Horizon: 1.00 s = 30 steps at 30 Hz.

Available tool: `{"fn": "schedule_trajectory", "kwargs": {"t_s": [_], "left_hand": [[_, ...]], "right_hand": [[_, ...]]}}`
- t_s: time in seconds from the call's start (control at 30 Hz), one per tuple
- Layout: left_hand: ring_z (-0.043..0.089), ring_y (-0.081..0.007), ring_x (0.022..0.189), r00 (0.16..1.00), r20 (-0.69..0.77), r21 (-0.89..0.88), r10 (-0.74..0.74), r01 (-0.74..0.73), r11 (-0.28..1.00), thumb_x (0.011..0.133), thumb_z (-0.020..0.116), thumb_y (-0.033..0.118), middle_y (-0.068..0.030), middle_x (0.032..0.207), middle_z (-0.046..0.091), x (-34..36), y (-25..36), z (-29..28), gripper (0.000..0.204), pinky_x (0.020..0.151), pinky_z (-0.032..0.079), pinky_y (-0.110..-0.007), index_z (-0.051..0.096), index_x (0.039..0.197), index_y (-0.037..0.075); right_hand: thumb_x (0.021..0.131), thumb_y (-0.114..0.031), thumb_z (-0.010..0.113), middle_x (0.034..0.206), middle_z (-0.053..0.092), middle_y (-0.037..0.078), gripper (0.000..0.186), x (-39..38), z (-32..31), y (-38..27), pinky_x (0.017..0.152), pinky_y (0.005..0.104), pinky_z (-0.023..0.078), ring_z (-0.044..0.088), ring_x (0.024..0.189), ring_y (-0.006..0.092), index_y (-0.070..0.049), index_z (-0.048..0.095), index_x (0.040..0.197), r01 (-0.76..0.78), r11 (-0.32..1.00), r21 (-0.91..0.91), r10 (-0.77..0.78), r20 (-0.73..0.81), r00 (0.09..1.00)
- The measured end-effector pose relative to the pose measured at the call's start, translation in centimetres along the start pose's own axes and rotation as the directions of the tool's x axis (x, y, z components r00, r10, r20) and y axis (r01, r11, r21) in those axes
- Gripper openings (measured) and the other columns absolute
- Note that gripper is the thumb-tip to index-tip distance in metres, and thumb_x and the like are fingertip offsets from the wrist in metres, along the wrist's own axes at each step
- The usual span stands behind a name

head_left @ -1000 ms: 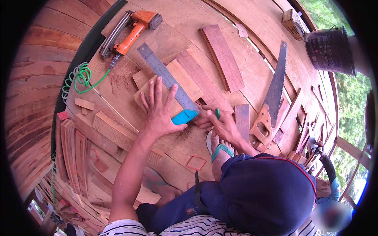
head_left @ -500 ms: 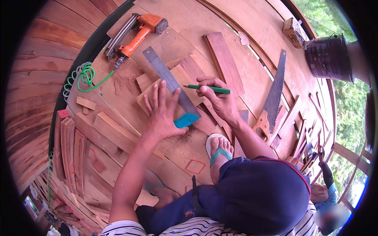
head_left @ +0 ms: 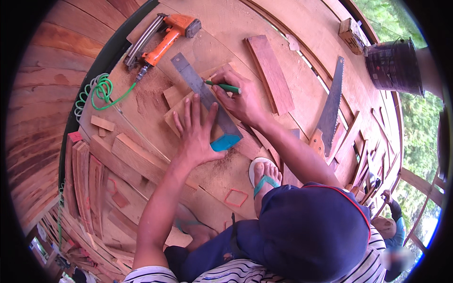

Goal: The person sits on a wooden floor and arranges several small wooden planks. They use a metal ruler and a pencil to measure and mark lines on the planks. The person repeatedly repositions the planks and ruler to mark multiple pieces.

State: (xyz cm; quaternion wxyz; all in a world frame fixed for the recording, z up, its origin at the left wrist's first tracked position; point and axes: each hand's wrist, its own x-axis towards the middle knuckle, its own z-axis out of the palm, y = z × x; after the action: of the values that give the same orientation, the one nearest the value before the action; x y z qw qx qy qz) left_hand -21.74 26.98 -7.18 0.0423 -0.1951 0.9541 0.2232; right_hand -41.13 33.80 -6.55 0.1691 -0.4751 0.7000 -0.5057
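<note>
My left hand (head_left: pixel 193 134) lies flat with fingers spread over a try square (head_left: pixel 187 71) and the pale wooden board (head_left: pixel 171 120) beneath it. Its index fingertip rests on the steel blade, and the thumb is against the blue handle (head_left: pixel 225 142). In my right hand (head_left: pixel 246 103) a green pencil (head_left: pixel 229 87) is pinched. The pencil tip is at the blade's right edge, over the wood; whether it touches is too small to tell. More wood pieces lie beneath the board.
An orange nail gun (head_left: pixel 166 45) with a green coiled hose (head_left: pixel 103 89) lies at far left. A reddish plank (head_left: pixel 270 73) and a handsaw (head_left: pixel 329 108) lie to the right. A dark bucket (head_left: pixel 394 67) stands at far right. Wood strips (head_left: pixel 141 160) lie at left; another person (head_left: pixel 394 226) is at lower right.
My right hand has moved left and slightly up with the pencil, bringing its tip to the blade's edge. The left hand and try square stay in place.
</note>
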Motion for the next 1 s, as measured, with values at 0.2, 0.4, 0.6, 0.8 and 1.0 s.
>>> {"fn": "schedule_trajectory", "kwargs": {"t_s": [0.2,0.4,0.6,0.8,1.0], "left_hand": [[0.0,-0.0479,0.157,1.0,0.024,-0.008,-0.017,0.017,1.0,0.052,0.093,0.05,-0.0252,0.17,0.003,0.0,0.2,-0.5,0.138,0.115,0.006,-0.079,0.021,0.165,0.022],[-0.001,-0.0458,0.158,0.999,0.027,-0.036,-0.031,0.032,0.999,0.05,0.093,0.05,-0.0232,0.171,0.002,-0.4,0.0,-0.5,0.137,0.117,0.006,-0.078,0.021,0.165,0.026],[-0.002,-0.0448,0.158,0.999,0.038,-0.023,-0.028,0.029,0.999,0.049,0.092,0.052,-0.023,0.171,0.001,0.0,0.3,-0.8,0.138,0.117,0.005,-0.077,0.021,0.165,0.027],[-0.003,-0.0465,0.158,0.997,0.062,-0.025,-0.034,0.035,0.999,0.05,0.092,0.053,-0.0254,0.17,0.0,-0.2,0.0,-0.8,0.138,0.117,0.004,-0.078,0.021,0.165,0.023],[-0.005,-0.0494,0.157,0.995,0.102,0.004,-0.014,0.013,1.0,0.056,0.091,0.06,-0.0301,0.169,-0.001,-0.2,0.4,-1.6,0.137,0.117,0.002,-0.077,0.02,0.166,0.018]], "right_hand": [[0.088,-0.003,0.07,0.096,0.068,0.014,0.012,0.4,-0.4,-0.4,0.071,0.0383,0.055,0.07,0.082,0.0317,-0.002,0.067,0.1,0.085,0.991,-0.103,-0.078,0.07,0.994],[0.088,-0.002,0.069,0.095,0.068,0.015,0.012,-5.2,-3.6,-2.6,0.072,0.0393,0.056,0.071,0.084,0.0305,-0.001,0.067,0.1,0.012,0.993,-0.115,0.012,0.202,0.979],[0.087,0.001,0.069,0.099,0.069,0.017,0.014,-4.1,-2.5,-2.4,0.08,0.039,0.057,0.071,0.091,0.0319,0.0,0.067,0.101,0.04,0.994,-0.101,-0.024,0.16,0.987],[0.085,0.002,0.07,0.095,0.069,0.016,0.013,-1.8,-2.0,-1.5,0.075,0.0402,0.056,0.07,0.087,0.0339,0.001,0.066,0.098,0.048,0.995,-0.083,-0.03,0.204,0.979],[0.09,-0.01,0.062,0.082,0.068,0.016,0.013,-11.0,-7.2,-5.1,0.067,0.041,0.055,0.071,0.073,0.0338,-0.002,0.068,0.099,-0.268,0.92,-0.286,0.357,0.332,0.873]]}}
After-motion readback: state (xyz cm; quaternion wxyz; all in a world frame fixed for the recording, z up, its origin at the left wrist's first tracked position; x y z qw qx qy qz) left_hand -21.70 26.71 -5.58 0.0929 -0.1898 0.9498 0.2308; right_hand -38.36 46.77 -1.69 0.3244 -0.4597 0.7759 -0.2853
